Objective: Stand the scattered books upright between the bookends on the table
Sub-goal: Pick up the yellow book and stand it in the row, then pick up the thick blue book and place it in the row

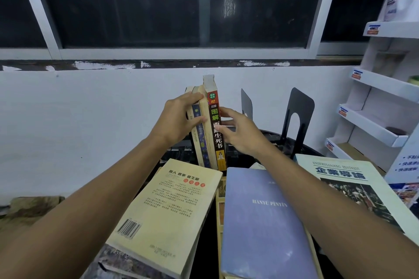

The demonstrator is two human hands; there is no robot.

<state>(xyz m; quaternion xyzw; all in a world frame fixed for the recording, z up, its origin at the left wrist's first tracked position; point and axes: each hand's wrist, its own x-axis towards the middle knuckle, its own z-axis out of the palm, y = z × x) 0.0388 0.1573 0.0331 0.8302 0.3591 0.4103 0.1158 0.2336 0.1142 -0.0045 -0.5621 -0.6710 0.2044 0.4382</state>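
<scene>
Black metal bookends (297, 118) stand at the back of the dark table (269, 137), two of them, a little apart from each other. Just to their left are the standing books (205, 133), three in a row, touching each other and not between the bookends. The left hand (178, 120) holds the two thinner ones, one cream and one blue, with a finger and the thumb bent across their spines. The tallest one, the red and black book (216, 124), is at the right end of the row. The right hand (240, 133) is open with straight fingers, and its fingertips touch the right side of that book. Nearer to the person more books lie flat: a cream book with a barcode (165, 208) on the left, a blue-purple book (263, 217) marked HANYU PINYIN in the middle, and a green and white book (353, 188) on the right, partly under the right arm. White cardboard shelves (381, 84) stand at the right, and a dark window (181, 7) is above the white wall.
</scene>
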